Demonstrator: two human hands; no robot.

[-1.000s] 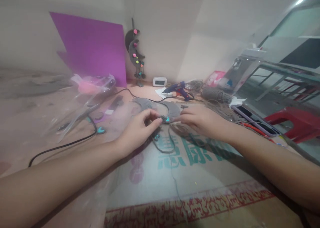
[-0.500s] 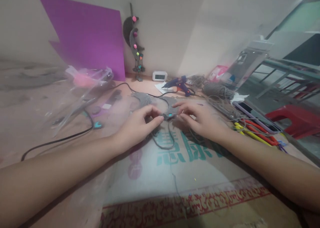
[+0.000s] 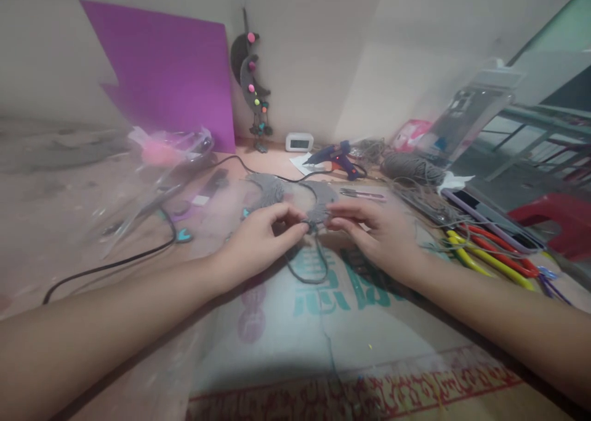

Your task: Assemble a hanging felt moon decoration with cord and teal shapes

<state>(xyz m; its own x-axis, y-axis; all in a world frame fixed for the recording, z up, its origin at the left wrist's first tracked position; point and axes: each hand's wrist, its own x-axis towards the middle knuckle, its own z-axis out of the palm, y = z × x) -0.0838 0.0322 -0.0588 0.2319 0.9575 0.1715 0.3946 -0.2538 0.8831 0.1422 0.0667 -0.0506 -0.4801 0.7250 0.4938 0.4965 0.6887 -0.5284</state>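
In the head view, a grey yarn-covered curved piece lies in front of me. Thumb and index of my left hand pinch its near end, where the grey yarn gathers. My right hand has its fingers closed at the opposite side of the same end. A loop of grey cord hangs down from between the hands onto the sheet. Bunched grey yarn sits just behind my left fingers. The small turquoise piece seen earlier at the pinched end is hidden or blurred.
A blue glue gun and small snips lie behind. Rightward are a grey yarn ball, a phone and yellow- and red-handled tools. A black cable crosses the left side near a plastic bag.
The turquoise piece between my fingertips has gone out of sight, and more grey yarn shows there. Snips have come into view behind my right hand. The view has shifted slightly.
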